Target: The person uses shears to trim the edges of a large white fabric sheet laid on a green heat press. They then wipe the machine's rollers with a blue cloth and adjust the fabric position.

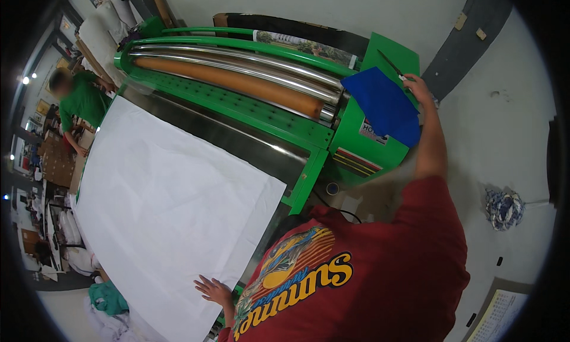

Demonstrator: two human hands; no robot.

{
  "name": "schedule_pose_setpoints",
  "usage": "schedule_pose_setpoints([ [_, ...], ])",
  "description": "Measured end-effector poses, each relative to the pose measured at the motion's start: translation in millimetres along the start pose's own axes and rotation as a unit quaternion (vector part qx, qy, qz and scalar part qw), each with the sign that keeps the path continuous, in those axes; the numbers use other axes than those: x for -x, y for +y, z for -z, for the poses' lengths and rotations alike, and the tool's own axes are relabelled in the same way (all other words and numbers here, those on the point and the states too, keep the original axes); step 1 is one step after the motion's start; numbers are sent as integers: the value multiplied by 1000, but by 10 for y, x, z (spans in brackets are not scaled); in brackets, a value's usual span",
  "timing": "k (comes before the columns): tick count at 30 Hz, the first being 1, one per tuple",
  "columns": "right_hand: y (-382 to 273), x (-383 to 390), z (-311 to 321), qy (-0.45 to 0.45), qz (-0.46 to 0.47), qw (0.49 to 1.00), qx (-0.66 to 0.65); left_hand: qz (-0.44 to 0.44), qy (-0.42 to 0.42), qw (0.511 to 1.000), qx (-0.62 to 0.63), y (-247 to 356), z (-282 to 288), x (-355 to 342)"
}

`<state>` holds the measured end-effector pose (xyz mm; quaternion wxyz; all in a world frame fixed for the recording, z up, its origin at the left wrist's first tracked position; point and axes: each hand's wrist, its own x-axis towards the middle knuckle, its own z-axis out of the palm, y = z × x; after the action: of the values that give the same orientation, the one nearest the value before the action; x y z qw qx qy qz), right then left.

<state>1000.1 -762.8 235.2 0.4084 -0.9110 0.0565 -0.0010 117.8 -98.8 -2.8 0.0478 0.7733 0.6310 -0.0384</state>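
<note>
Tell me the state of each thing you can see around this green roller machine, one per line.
White sheet: spread flat on the machine's bed.
Left hand: open, pressing flat on the sheet's near edge.
Right hand: raised at the machine's end housing, gripping a blue cloth.
Blue cloth: hanging loose, unfolded.
Orange roller: bare, nothing fed under it.
Green machine: whether running, cannot tell.
Bundled rag: crumpled on the floor.

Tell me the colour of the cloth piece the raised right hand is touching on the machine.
The cloth piece is solid royal blue, seen best in the head view.
</note>
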Motion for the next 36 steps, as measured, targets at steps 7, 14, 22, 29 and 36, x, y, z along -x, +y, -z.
schedule_pose_setpoints([
  [7,153,-254,5,-16,86,984,156,-4,-15,1000,3,37,31,20],
  [14,-304,226,-569,99,222,910,334,9,-40,999,7,22,29,17],
  [22,-557,1129,-1654,66,216,914,338,-3,-13,999,42,-19,-17,16],
  [29,-868,1703,-2541,25,314,945,91,-10,-7,999,53,-49,-53,-40],
  [36,-611,2184,-4391,-213,274,904,249,-20,-24,998,51,-109,-74,-91],
])
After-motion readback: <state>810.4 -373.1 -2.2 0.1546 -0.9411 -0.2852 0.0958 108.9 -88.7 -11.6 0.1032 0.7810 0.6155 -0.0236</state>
